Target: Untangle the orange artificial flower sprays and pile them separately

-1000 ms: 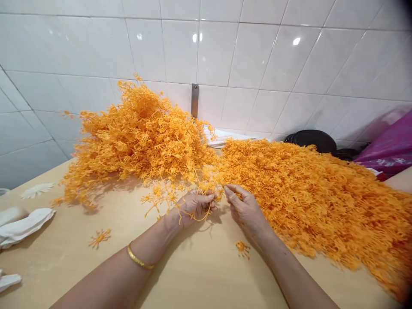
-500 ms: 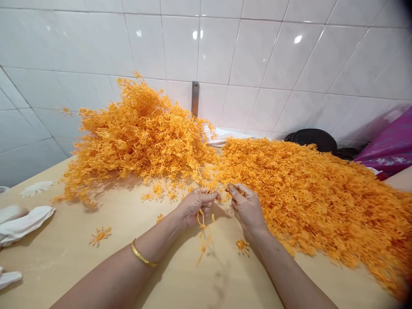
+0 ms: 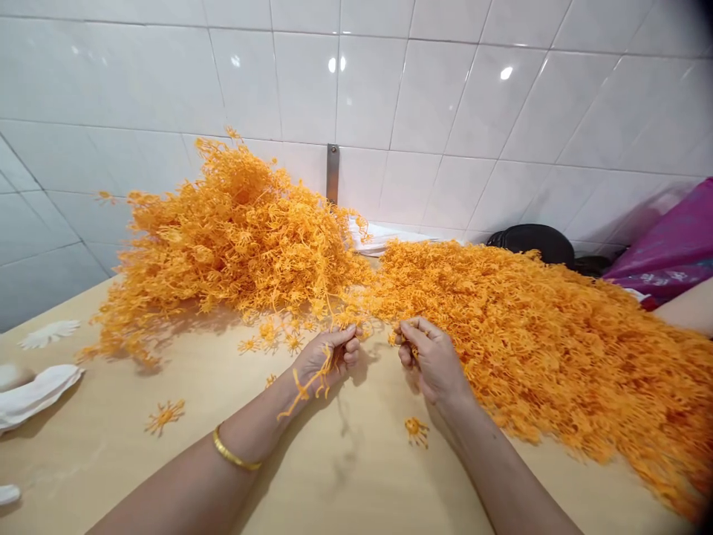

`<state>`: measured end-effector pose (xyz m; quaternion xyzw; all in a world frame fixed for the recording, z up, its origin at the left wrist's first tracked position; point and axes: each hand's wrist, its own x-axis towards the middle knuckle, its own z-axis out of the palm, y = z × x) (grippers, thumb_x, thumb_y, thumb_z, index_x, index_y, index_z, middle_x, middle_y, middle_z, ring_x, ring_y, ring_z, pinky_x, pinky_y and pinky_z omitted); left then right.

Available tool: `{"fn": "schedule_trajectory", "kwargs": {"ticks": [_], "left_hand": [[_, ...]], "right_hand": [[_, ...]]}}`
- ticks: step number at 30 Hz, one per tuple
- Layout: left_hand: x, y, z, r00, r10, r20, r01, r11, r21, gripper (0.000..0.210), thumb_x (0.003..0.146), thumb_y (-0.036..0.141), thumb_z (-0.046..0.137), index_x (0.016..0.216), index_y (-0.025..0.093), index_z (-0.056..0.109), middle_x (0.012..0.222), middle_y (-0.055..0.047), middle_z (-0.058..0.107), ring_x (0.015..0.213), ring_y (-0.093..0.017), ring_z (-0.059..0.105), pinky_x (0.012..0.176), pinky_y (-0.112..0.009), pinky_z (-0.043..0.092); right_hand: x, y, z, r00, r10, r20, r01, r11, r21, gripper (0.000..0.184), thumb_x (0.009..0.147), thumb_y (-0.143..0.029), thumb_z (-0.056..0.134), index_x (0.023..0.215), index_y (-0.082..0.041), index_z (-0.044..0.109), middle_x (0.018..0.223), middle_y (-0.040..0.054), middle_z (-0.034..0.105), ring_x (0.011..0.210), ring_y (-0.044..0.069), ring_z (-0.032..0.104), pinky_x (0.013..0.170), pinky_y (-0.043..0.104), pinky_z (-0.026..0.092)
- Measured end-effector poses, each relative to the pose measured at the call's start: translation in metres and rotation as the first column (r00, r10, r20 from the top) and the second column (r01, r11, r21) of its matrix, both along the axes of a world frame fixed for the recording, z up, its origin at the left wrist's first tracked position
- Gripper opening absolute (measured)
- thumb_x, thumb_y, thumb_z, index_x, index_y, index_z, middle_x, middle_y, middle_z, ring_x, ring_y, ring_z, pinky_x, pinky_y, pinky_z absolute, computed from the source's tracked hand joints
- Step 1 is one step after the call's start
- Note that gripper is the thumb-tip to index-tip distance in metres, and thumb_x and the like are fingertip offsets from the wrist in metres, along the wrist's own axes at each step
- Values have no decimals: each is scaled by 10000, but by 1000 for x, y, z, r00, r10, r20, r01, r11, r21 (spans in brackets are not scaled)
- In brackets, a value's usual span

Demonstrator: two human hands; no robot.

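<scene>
My left hand (image 3: 333, 351) is closed in a pinch on a branching orange plastic sprig (image 3: 312, 375), whose thin stems dangle over the wrist. A short distance to the right, my right hand (image 3: 431, 355) pinches a small orange spidery piece (image 3: 393, 338), mostly covered by the fingers. Behind the left hand rises a tall tangled heap of orange sprigs (image 3: 239, 230). Beside the right hand spreads a lower, wide pile of loose orange spidery pieces (image 3: 546, 342). Single pieces lie on the table: one (image 3: 416, 430) below the right hand, another (image 3: 165, 416) left of my forearm.
White gloves (image 3: 38, 394) lie at the table's left edge, near a flat white fringed piece (image 3: 50, 334). A black round object (image 3: 532, 244) stands behind the right pile. At the right, a person's arm (image 3: 688, 308) and purple clothing (image 3: 674, 245) show. A tiled wall (image 3: 445, 96) closes the back.
My hands have drawn apart, the left one moving slightly left. The dangling stems have swung left over my left wrist. The view has shifted a little.
</scene>
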<state>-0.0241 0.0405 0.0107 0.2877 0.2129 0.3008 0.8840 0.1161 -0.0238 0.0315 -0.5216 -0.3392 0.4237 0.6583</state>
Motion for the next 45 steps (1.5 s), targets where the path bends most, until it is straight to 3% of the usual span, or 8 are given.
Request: {"fn": "schedule_trajectory", "kwargs": {"ticks": [6, 12, 15, 18, 22, 33, 38, 45], "left_hand": [[1, -2, 3, 999, 8, -45, -9, 1000, -7, 147, 794, 152, 451, 680, 94, 523, 477, 17, 423, 399, -41, 388, 398, -136, 310], [4, -1, -8, 998, -23, -50, 26, 997, 67, 187, 761, 184, 509, 600, 91, 523, 480, 1, 456, 414, -51, 424, 432, -159, 345], [4, 0, -10, 999, -46, -29, 48, 995, 86, 168, 743, 174, 528, 596, 92, 525, 477, -2, 460, 416, -57, 428, 432, -166, 347], [1, -1, -7, 1000, -11, -11, 11, 1000, 30, 114, 741, 144, 516, 639, 95, 532, 440, 20, 417, 390, -48, 394, 400, -148, 309], [-1, -3, -1, 1000, 24, 2, -24, 1000, 7, 124, 740, 140, 508, 622, 100, 507, 415, 39, 364, 366, -34, 349, 370, -136, 264], [-1, -4, 5, 992, 37, -123, -29, 997, 69, 163, 679, 117, 541, 841, 102, 536, 345, 123, 195, 283, -14, 133, 321, -163, 106], [1, -4, 4, 989, 35, -142, -24, 997, 76, 75, 687, 140, 551, 755, 116, 532, 340, 121, 194, 281, -11, 117, 324, -176, 97], [5, -17, 12, 962, 111, -250, -53, 972, 228, 146, 600, 155, 665, 563, 122, 528, 368, 79, 317, 328, -11, 218, 368, -197, 130]], "right_hand": [[3, -1, -9, 986, 166, 4, -165, 982, -87, 301, 645, -315, 624, 892, -162, 546, 633, -21, 560, 374, 24, 386, 366, 166, 245], [-19, -2, -15, 934, 357, -11, -356, 930, -85, 313, 675, -403, 615, 883, -189, 519, 447, -106, 336, 327, 9, 211, 330, 164, 112], [-22, 2, -18, 961, 271, 54, -269, 962, -36, 260, 679, -409, 610, 710, -177, 498, 452, -98, 326, 344, 6, 207, 333, 160, 123], [-8, 6, -16, 1000, 19, 25, -19, 1000, 4, 274, 665, -411, 615, 655, -188, 455, 440, -102, 307, 343, 13, 218, 328, 156, 123], [19, 6, -8, 965, -256, -48, 258, 966, 26, 316, 612, -393, 644, 603, -190, 402, 459, -94, 350, 351, 20, 273, 330, 154, 161], [12, 1, -4, 993, -112, 33, 116, 983, -141, 357, 570, -188, 585, 909, -222, 479, 555, -65, 486, 385, 49, 373, 350, 156, 239], [9, -4, 3, 997, 77, 30, -74, 992, -98, 447, 601, -314, 639, 1012, -224, 488, 637, -50, 477, 429, 47, 392, 369, 160, 250], [-4, 0, -9, 942, 130, 311, -136, 991, -1, 275, 660, -429, 611, 749, -175, 556, 464, -72, 367, 387, 45, 270, 365, 187, 188]]}}
